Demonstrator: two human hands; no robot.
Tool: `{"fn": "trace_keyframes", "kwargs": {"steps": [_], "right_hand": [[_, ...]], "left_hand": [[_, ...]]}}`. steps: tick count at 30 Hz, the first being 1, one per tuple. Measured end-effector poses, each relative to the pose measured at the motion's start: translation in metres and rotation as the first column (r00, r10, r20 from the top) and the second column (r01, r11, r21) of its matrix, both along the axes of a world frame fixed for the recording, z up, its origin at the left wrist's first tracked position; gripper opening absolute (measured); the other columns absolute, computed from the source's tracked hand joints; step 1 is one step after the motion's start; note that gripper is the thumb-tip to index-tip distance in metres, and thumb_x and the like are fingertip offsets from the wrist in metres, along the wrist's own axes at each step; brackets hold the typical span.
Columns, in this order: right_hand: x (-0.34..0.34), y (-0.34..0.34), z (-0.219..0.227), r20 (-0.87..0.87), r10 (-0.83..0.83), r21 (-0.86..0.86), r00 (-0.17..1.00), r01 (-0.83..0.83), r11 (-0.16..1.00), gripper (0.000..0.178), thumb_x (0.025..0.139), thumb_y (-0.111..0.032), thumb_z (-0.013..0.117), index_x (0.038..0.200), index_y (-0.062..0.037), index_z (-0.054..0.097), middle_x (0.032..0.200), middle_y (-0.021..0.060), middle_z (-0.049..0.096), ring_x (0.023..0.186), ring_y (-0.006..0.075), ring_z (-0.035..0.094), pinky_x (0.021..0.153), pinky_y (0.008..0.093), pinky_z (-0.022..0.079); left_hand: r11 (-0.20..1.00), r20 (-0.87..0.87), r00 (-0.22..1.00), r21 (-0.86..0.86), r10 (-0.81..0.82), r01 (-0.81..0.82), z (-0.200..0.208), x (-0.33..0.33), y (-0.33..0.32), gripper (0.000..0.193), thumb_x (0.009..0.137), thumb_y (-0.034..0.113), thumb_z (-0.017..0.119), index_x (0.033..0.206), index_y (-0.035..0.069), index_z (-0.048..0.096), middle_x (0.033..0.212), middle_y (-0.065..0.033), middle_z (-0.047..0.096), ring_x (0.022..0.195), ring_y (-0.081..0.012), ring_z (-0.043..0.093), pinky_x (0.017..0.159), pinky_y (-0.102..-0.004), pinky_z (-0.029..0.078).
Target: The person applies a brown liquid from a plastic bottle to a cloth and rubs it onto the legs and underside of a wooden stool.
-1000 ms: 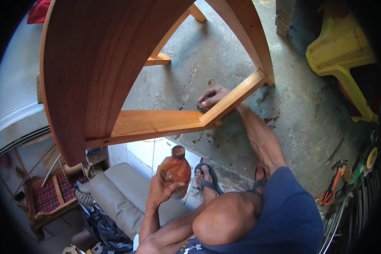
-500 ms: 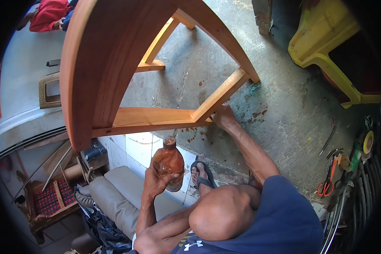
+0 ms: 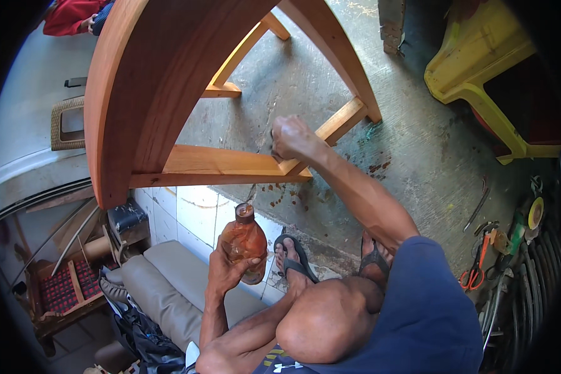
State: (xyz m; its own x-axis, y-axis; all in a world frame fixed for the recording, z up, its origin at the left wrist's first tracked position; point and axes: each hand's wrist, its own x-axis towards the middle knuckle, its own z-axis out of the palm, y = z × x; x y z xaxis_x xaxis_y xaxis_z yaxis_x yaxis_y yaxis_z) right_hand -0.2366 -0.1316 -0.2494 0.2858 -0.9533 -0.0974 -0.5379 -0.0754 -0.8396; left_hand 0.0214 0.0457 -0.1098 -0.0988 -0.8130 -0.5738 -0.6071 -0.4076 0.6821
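My left hand is wrapped round a clear plastic bottle stained reddish brown, held upright with its neck uncapped. A large wooden piece of furniture stands in front of me, its broad curved panel at the left and its legs and rails reaching right. My right hand is closed just above the corner where the lower rail meets the short crosspiece. Whatever its fingers hold is hidden behind the knuckles.
Brown drops spot the concrete floor. A yellow plastic chair is at the upper right; orange-handled scissors and other tools lie below it. Grey cushions are at lower left, near a frame with red-black webbing. A person's red sleeve shows top left.
My right hand has moved left and up, from the outer side of the corner to above the lower rail. The bottle stays in my left hand, slightly lower left in view.
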Motion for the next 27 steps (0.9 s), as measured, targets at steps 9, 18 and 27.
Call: {"fn": "trace_keyframes", "kwargs": {"steps": [9,18,27], "right_hand": [[0.010,-0.015,0.030,0.253,-0.129,0.156,0.959,0.092,0.984,0.018,0.082,-0.014,0.065,0.083,0.0034,0.068,0.082,0.0225,0.070,0.081,0.0344,0.070,0.077,0.0447,0.054],[0.110,-0.266,-0.140,0.115,-0.622,0.323,0.775,0.563,0.761,0.027,0.088,-0.021,0.067,0.108,-0.0046,0.073,0.120,0.0209,0.069,0.116,0.0326,0.067,0.095,0.0381,0.056],[0.135,-0.278,-0.157,-0.022,-0.281,0.261,0.960,0.276,0.925,0.033,0.085,-0.019,0.071,0.113,-0.0004,0.072,0.121,0.0231,0.068,0.118,0.0369,0.064,0.097,0.0435,0.055]], "left_hand": [[0.993,0.009,0.996,-0.087,0.086,-0.085,0.011,0.021,0.010,0.089,0.073,0.006,0.088,0.146,-0.003,0.038,0.131,-0.0153,0.062,0.118,-0.0239,0.063,0.103,-0.0374,0.051],[0.991,0.025,0.994,-0.088,0.103,-0.101,0.000,0.035,-0.001,0.088,0.070,0.004,0.088,0.143,-0.002,0.040,0.130,-0.0148,0.061,0.119,-0.0246,0.062,0.103,-0.0401,0.052],[0.948,0.000,0.952,-0.091,0.307,-0.306,0.005,0.061,0.021,0.091,0.071,0.004,0.087,0.144,0.001,0.035,0.131,-0.0140,0.057,0.119,-0.0266,0.061,0.103,-0.0417,0.052]]}}
